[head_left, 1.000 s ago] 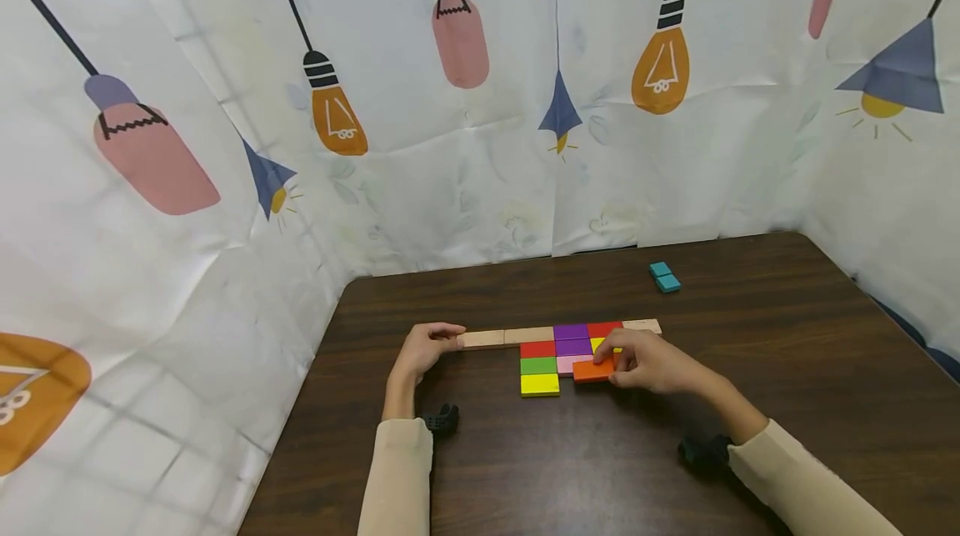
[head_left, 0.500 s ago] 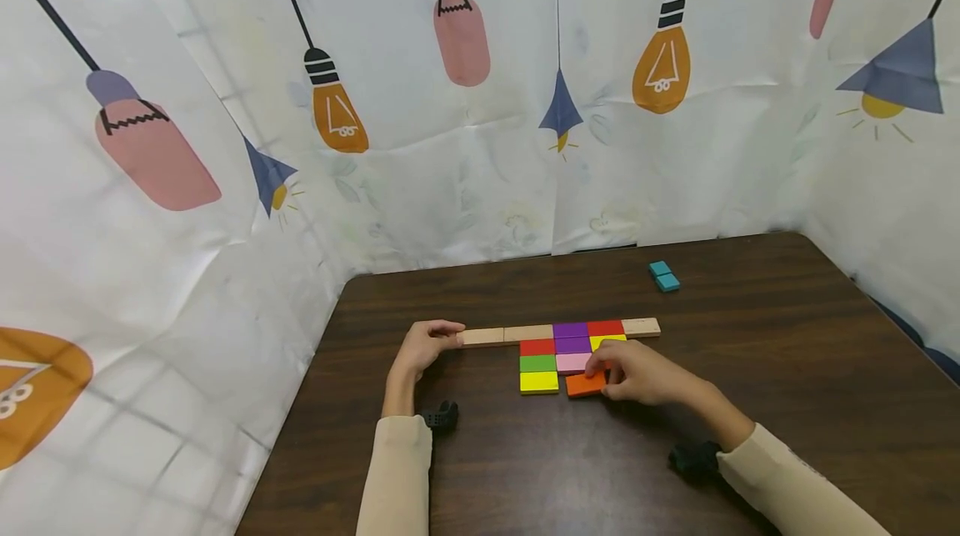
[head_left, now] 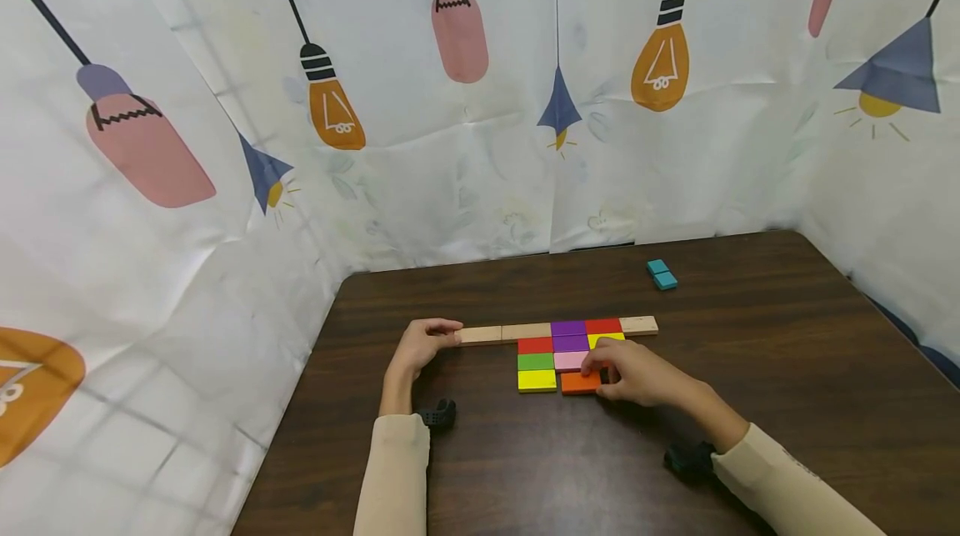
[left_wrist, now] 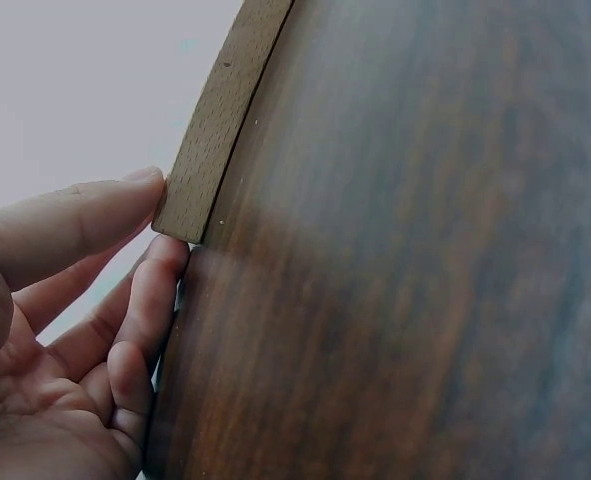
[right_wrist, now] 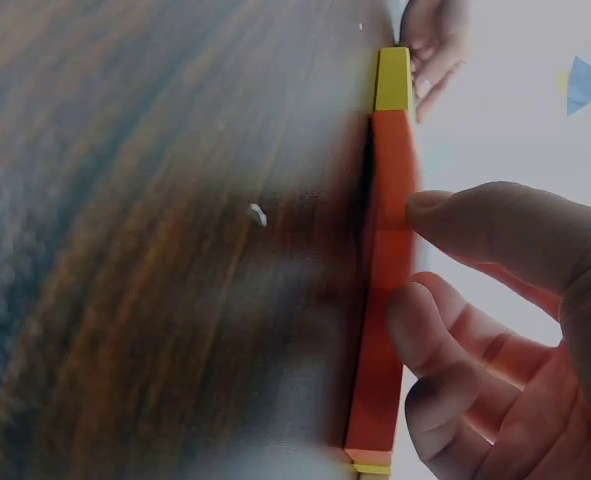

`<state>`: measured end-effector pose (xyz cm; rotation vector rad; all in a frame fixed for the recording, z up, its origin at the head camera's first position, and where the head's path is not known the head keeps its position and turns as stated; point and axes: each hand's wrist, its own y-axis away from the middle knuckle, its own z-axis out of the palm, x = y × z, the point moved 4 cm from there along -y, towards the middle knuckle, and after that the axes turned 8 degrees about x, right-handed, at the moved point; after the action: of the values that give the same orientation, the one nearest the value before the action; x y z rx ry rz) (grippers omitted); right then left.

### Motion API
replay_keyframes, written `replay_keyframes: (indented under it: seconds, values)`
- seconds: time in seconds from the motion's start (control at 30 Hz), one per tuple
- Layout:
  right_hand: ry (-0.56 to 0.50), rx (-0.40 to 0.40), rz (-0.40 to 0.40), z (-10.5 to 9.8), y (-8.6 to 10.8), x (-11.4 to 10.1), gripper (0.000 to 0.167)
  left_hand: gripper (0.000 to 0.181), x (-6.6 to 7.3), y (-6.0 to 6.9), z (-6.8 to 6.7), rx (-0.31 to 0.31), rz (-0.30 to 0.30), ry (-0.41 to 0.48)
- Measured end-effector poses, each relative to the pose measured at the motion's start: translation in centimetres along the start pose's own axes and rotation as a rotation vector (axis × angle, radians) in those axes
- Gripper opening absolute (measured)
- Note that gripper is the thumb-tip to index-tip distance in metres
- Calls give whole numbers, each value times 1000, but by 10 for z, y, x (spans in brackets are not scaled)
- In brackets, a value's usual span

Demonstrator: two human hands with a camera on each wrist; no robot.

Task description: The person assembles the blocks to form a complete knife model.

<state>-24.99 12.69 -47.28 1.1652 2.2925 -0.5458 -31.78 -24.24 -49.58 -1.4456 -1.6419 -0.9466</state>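
My left hand (head_left: 422, 346) holds the left end of a long plain wooden block (head_left: 480, 335), with the thumb on it and curled fingers at its end in the left wrist view. With my right hand (head_left: 637, 371) I pinch an orange block (head_left: 577, 384) that lies flat, right of a yellow block (head_left: 537, 382) with a narrow gap between them. A pink block (head_left: 567, 362) lies just behind the orange one. Green (head_left: 536, 362), red (head_left: 535, 346) and purple (head_left: 570, 343) blocks lie in the same array. Part of a further yellow block (head_left: 604, 338) is behind my right fingers.
Plain wooden blocks continue the back row, one (head_left: 638, 325) at its right end. Two teal blocks (head_left: 662, 275) lie apart at the back right of the dark wooden table (head_left: 525, 469). A white curtain (head_left: 480, 186) printed with lamps stands around the table.
My right hand has moved the orange block left and towards me, from overlapping the pink block to flat on the table beside the yellow one. My left hand stays put.
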Motion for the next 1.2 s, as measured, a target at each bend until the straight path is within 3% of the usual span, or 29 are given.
replay_keyframes:
  seconds: [1.2]
  values:
    - [160,27,55,4,-9,-11,20,24,1,2,0,-14,-1,0]
